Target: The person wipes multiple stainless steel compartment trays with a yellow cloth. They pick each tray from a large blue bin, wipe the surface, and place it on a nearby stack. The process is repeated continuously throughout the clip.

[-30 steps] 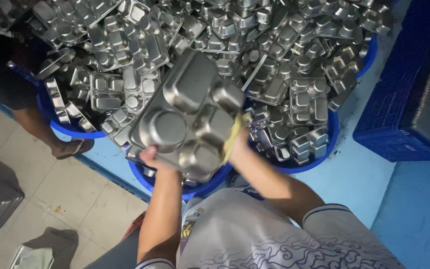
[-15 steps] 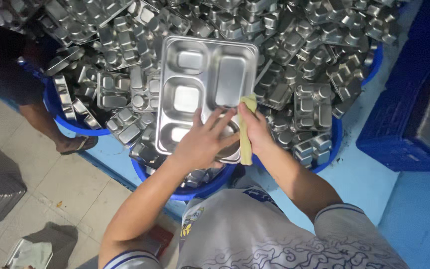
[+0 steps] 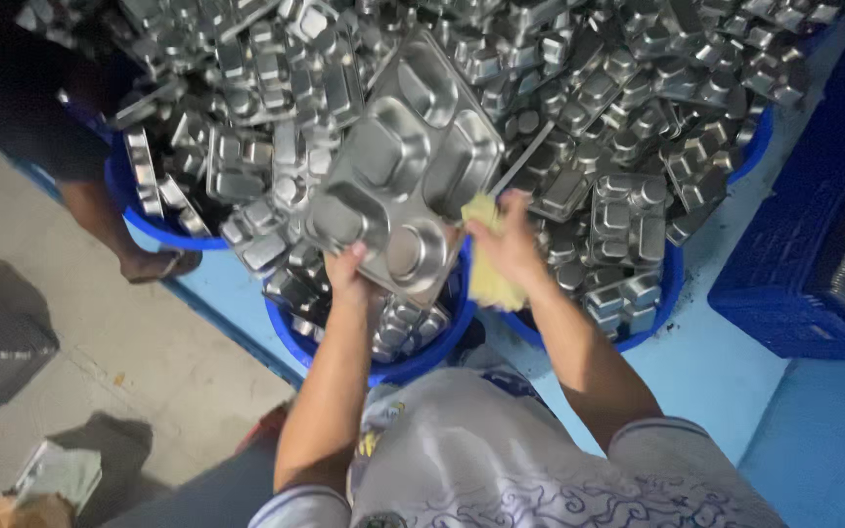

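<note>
Tray (image 3: 405, 166) has tilted; left hand (image 3: 349, 269) grips it, right hand (image 3: 511, 244) clutches cloth (image 3: 486, 279); blue tubs (image 3: 442, 332).

- Ahead, the heap of steel trays (image 3: 589, 108) fills the blue tubs (image 3: 295, 337) rim to rim, edges jutting at all angles (no gap to slip fingers through).
- The compartment tray (image 3: 408, 166), tilted above the near tub, blocks the middle, with the left hand (image 3: 349, 269) at its lower edge and the right hand (image 3: 506, 244) with a yellow cloth (image 3: 486, 284) just beside it.
- Right: the blue crate (image 3: 814, 235) walls that side; a strip of blue floor (image 3: 706, 323) lies bare between crate and tubs.
- Left: another person's leg (image 3: 100, 215) stands against the far tub; pale tiled floor (image 3: 139, 362) beside it is open.
</note>
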